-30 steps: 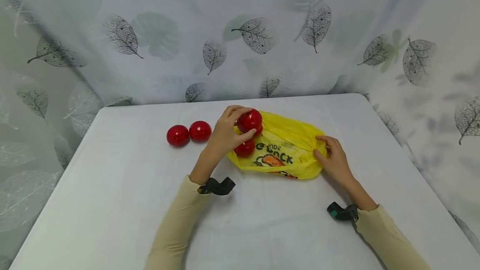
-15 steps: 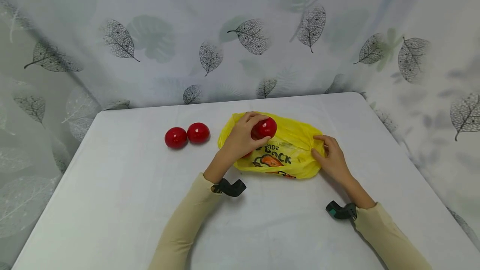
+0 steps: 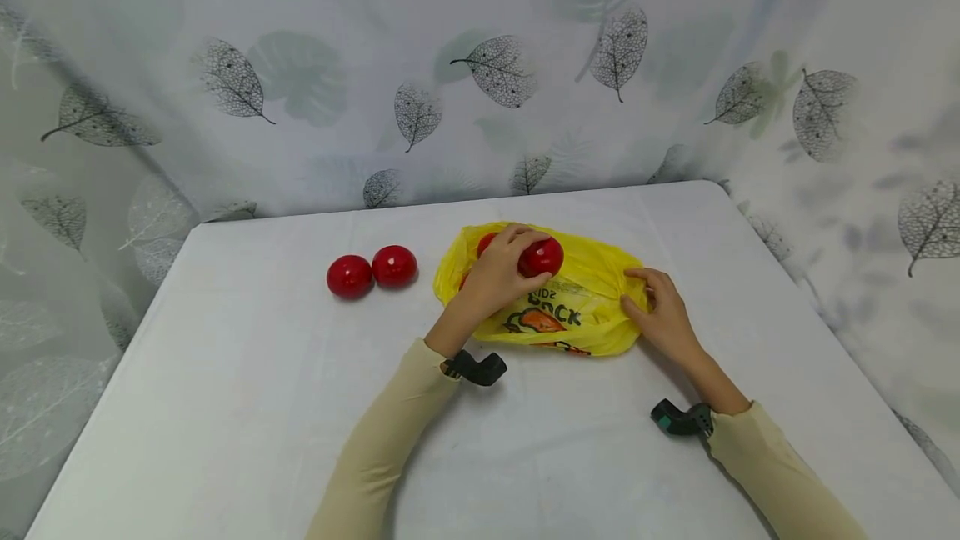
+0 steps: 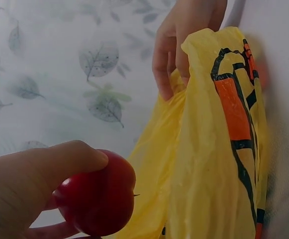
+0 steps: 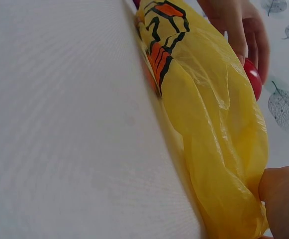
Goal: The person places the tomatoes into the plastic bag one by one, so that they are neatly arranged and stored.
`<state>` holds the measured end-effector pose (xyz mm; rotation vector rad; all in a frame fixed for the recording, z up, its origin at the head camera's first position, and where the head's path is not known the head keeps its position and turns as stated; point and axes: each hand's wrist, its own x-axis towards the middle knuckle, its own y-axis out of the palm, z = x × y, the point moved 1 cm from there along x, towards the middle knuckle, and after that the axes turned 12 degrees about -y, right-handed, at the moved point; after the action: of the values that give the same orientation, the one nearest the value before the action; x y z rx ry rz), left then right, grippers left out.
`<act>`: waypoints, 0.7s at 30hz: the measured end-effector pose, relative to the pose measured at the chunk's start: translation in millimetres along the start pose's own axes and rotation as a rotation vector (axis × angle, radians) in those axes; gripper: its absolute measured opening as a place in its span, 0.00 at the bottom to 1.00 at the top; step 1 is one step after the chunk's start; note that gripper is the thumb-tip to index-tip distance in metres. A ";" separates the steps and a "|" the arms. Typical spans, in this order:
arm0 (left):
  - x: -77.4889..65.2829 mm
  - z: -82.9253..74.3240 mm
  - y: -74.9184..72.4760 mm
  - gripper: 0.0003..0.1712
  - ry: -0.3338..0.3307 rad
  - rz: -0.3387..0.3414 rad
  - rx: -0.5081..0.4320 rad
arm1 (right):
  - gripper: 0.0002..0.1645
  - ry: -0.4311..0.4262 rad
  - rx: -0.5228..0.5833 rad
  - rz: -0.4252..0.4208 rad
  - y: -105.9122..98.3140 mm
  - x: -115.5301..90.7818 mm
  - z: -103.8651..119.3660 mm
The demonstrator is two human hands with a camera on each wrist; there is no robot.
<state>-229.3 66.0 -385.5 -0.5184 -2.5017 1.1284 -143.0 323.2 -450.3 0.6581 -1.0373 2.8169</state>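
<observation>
My left hand (image 3: 497,276) grips a glossy red apple (image 3: 542,257) over the yellow plastic bag (image 3: 596,323). In the left wrist view, the thumb lies on top of this apple (image 4: 104,196), and a short dark stem points toward the bag. My right hand (image 3: 666,319) pinches the gathered plastic at the bag's right end. At the bag's left end, another red apple (image 3: 486,244) shows behind the left hand, and more red peeks out beside the wrist. The bag lies on its side, printed with black letters and an orange picture.
Two red apples, a nearer one (image 3: 349,277) and a farther one (image 3: 394,266), sit side by side on the white table (image 3: 225,407) left of the bag. A leaf-patterned curtain (image 3: 315,148) hangs behind the table and along both sides.
My left hand has carried the apple rightward from the bag's left end to over its middle. My right hand keeps its hold on the bag's right end.
</observation>
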 end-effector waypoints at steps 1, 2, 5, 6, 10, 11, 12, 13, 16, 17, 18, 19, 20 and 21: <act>1.1 0.2 1.4 0.31 -0.005 0.001 0.012 | 0.24 -0.001 -0.003 0.000 0.0 0.4 -0.6; 2.5 0.4 2.8 0.31 -0.010 0.003 0.025 | 0.24 -0.003 -0.004 -0.001 -0.1 0.9 -1.0; 6.4 0.2 6.1 0.31 -0.012 0.004 0.060 | 0.24 -0.016 -0.006 -0.003 0.0 2.2 -2.4; 7.9 0.1 7.1 0.31 -0.008 0.005 0.072 | 0.24 -0.018 -0.005 -0.004 0.0 2.4 -2.5; 12.4 -0.8 11.5 0.30 0.017 0.007 0.101 | 0.24 -0.022 -0.010 -0.004 0.0 2.8 -2.7; 13.4 -1.0 12.7 0.30 0.022 0.008 0.105 | 0.24 -0.021 -0.009 -0.004 -0.1 2.7 -2.3; 14.3 -1.0 13.7 0.30 0.023 0.012 0.105 | 0.24 -0.019 -0.007 -0.003 -0.3 2.5 -1.6; 15.1 -1.1 14.6 0.30 0.023 0.018 0.106 | 0.24 -0.017 -0.006 -0.003 -0.2 2.4 -1.1; 17.1 -1.2 17.0 0.30 0.017 0.038 0.115 | 0.23 -0.009 0.007 0.000 -0.4 1.6 1.0; 17.6 -1.0 17.8 0.30 0.015 0.046 0.122 | 0.23 -0.005 0.009 0.002 -0.3 1.4 1.5; 18.0 -0.5 18.9 0.30 0.011 0.055 0.130 | 0.23 -0.003 0.012 0.003 -0.2 1.2 1.8; 18.7 0.0 20.0 0.30 0.009 0.062 0.144 | 0.23 0.000 0.013 0.004 -0.2 1.3 2.0; 19.1 0.7 21.3 0.30 0.004 0.069 0.159 | 0.23 0.001 0.015 0.005 -0.3 1.4 2.3; 19.4 1.6 22.7 0.30 0.000 0.074 0.173 | 0.23 0.002 0.015 0.006 -0.3 1.6 2.4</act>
<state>-242.7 87.9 -400.8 -0.5665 -2.3732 1.3577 -143.4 321.7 -447.8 0.6538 -1.0204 2.8331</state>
